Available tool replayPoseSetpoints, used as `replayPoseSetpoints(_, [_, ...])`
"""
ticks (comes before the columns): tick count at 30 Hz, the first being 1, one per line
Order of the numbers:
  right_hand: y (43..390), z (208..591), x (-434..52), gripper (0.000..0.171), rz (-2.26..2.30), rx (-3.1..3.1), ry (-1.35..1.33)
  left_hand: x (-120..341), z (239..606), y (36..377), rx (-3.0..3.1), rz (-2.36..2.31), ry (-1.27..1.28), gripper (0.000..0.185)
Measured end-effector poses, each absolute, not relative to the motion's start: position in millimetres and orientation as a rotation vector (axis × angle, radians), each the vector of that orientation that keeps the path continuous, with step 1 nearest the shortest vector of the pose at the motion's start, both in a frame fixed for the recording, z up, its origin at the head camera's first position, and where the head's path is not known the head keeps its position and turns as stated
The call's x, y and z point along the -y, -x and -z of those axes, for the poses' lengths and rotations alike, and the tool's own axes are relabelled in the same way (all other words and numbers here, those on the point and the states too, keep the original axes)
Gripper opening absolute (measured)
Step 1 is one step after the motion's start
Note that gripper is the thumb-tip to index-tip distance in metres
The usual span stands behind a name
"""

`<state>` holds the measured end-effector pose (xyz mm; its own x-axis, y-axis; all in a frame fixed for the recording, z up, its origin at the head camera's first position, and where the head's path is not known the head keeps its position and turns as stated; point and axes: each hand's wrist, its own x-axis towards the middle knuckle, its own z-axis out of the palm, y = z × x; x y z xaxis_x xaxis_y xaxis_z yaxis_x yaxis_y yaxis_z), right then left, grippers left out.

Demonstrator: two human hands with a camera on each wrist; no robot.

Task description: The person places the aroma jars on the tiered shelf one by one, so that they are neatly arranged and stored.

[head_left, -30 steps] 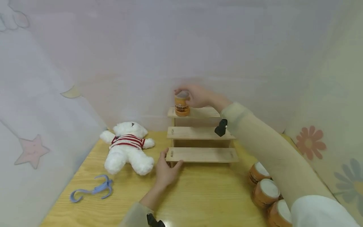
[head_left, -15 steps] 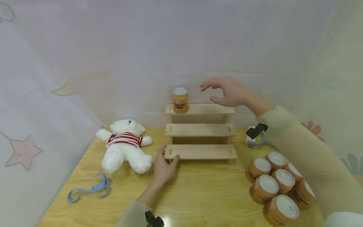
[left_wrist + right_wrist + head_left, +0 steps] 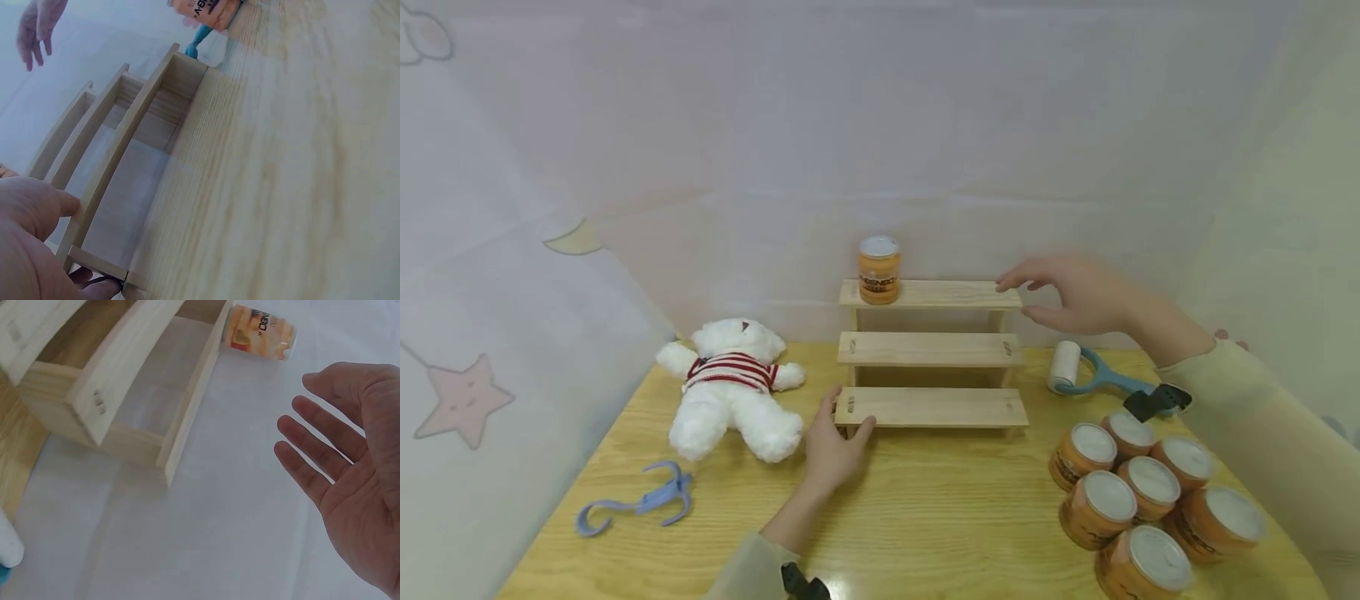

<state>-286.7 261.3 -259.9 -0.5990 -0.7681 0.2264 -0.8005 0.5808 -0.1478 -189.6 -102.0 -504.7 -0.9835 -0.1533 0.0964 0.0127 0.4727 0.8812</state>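
Observation:
A three-tier wooden stepped shelf (image 3: 928, 407) stands at the back of the table. My left hand (image 3: 832, 454) grips the left end of its lowest step, with the thumb (image 3: 67, 203) against the board's edge in the left wrist view. Upright on the left end of the top step is an orange can (image 3: 879, 273) with a silvery lid. My right hand (image 3: 1086, 296) hangs in the air by the right end of that top step, holding nothing. In the right wrist view its fingers (image 3: 312, 465) are spread and slightly bent, apart from the can.
Several more orange cans (image 3: 1108, 496) are grouped at the right of the table. Behind them lies a lint roller (image 3: 1066, 365) with a blue handle. To the left are a white teddy bear (image 3: 733, 408) in a striped sweater and a blue-purple hook-shaped plastic piece (image 3: 658, 496).
My right hand has let go of the can on the top step, then moved right and a little lower. The grouped cans and lint roller came into sight. The left hand keeps its grip.

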Motion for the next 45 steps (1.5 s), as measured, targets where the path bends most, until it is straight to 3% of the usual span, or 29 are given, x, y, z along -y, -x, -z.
replayPoseSetpoints(27, [244,340,-330,0.038,-0.462,2.726,-1.406,105,505,191,2.558,1.495,-0.093,0.082])
replayPoseSetpoints(33, [235,354,-339,0.029,-0.431,2.877,-1.339,105,502,191,2.625,1.365,-0.050,0.083])
replayPoseSetpoints(45, [214,371,-337,0.031,-0.356,3.035,-1.336,107,488,186,2.722,1.156,0.072,0.076])
